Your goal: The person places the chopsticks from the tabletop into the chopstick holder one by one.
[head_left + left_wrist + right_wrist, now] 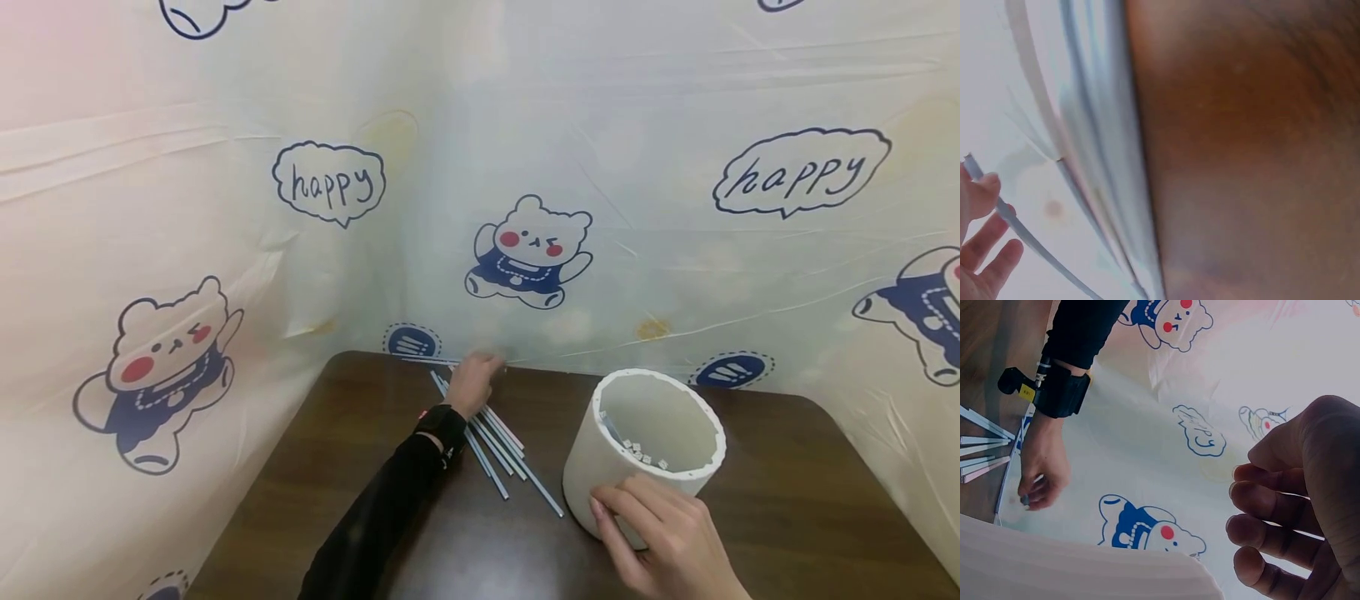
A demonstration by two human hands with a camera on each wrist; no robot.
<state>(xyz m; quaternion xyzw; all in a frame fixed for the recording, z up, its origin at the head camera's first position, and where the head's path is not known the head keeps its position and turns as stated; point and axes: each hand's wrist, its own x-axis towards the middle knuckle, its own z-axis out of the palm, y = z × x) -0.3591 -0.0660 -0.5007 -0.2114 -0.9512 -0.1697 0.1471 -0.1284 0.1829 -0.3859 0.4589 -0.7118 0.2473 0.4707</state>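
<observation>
At the far edge of the table my left hand (474, 385) is over a loose bundle of thin pale sticks (498, 446). In the left wrist view its thumb and fingers pinch one thin blue-grey stick (1038, 247) near its end. My right hand (671, 533) is at the near side of a white cylindrical container (585, 467), overlapping its wall in the head view. The right wrist view shows the right fingers (1266, 534) loosely bent, with nothing held between them. Several small white cubes (647, 455) lie inside the container, along with a thin pale piece.
The brown wooden table (465, 558) bears the sticks left of the container. Behind it and at both sides hangs a pale printed curtain (637, 275) with bears and the word happy. One stick (423, 359) lies along the table's back edge.
</observation>
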